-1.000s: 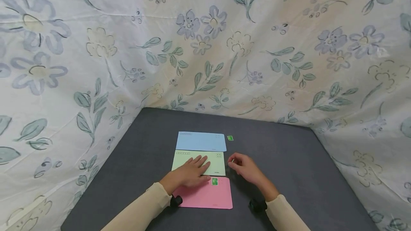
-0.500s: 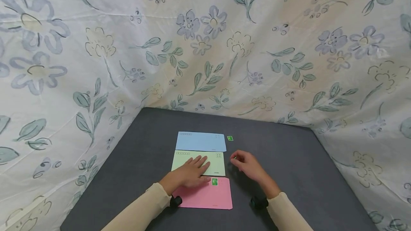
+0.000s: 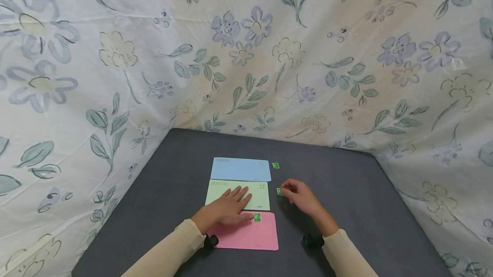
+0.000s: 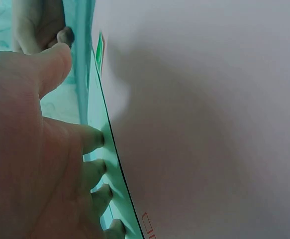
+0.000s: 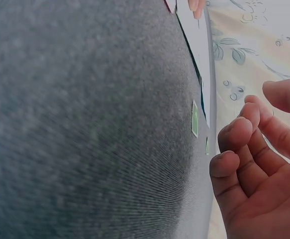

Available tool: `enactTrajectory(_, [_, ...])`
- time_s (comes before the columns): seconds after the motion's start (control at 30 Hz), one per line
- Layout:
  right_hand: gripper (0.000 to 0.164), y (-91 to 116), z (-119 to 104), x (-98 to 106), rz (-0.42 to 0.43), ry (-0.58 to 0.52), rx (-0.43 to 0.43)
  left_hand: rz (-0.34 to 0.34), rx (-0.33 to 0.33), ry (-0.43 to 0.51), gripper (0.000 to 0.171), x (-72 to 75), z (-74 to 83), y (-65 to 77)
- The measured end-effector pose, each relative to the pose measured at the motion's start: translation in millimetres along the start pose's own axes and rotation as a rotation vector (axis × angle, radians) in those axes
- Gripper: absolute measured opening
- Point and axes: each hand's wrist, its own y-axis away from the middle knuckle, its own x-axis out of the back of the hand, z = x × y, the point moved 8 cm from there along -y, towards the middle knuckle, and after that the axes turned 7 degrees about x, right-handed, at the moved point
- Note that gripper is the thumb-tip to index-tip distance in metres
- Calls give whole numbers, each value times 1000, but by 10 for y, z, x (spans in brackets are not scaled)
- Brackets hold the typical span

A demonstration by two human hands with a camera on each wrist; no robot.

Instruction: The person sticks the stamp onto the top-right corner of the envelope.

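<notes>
My left hand [image 3: 228,207] lies flat across the light green envelope [image 3: 262,201] with its fingers spread. Its thumb reaches over the pink envelope [image 3: 262,236], right by a green stamp [image 3: 257,217] in that envelope's upper right corner. The left wrist view shows the fingertips [image 4: 96,141] pressing on the green envelope. My right hand [image 3: 300,195] hovers right of the envelopes, fingers loosely curled, thumb apart and nothing between them. Just left of its fingertips a second green stamp [image 3: 280,191] lies on the dark tabletop, also seen flat in the right wrist view.
Above the green envelope lies a light blue envelope [image 3: 240,171], its lower edge against the green one. A third green stamp [image 3: 275,165] rests just right of it. A floral curtain [image 3: 246,63] surrounds the back and sides of the dark table [image 3: 346,191].
My right hand has drawn slightly right, away from the green envelope. The stamp by its fingertips, mostly hidden before, now shows on the table. My left hand stays in place.
</notes>
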Motion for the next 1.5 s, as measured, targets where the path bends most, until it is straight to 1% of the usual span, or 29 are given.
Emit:
enactTrajectory(0.23, [12,-43,69,41,-5,4,-28,-1,-3,-8,83,-15,-6,-8])
enactTrajectory(0.37, [12,-49,119,61,-4,7,-28,-7,-9,-2,83,-18,-3,-4])
enactTrajectory(0.67, [11,-87,143,118,3,-6,-27,-7,1,-12,84,10,-3,12])
enactTrajectory(0.93, [11,-115,188,171,24,18,-40,-5,-3,-14,83,-15,-12,2])
enactTrajectory(1.2, [10,-127,274,157,27,25,-43,1,-7,-11,82,-13,-2,4])
enactTrajectory(1.5, [9,-154,312,139,33,48,-61,-2,-6,-8,84,-15,-7,-3])
